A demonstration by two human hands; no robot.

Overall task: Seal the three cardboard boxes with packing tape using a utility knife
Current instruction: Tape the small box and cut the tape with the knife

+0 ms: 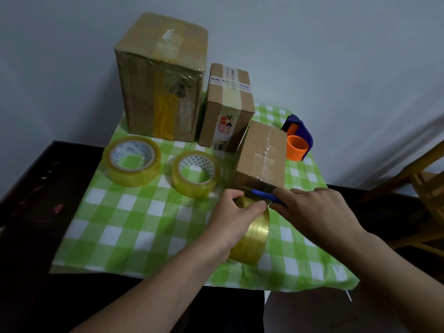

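Note:
Three cardboard boxes stand on a green checked cloth (pixel 134 219): a tall large box (pixel 158 78) at the back left, a medium box (pixel 228 106) beside it, and a small box (pixel 263 155) nearest me, with clear tape along its top. My left hand (pixel 230 219) holds a yellowish tape roll (pixel 252 239) upright just in front of the small box. My right hand (pixel 314 212) grips a blue utility knife (pixel 264 195), its tip at the box's near lower edge where the tape strip runs.
Two more tape rolls (pixel 132 161) (pixel 195 174) lie flat on the cloth left of the small box. A blue and orange tape dispenser (pixel 298 143) sits behind the small box. Dark table (pixel 36 188) surrounds the cloth. A wooden chair (pixel 418 188) stands at right.

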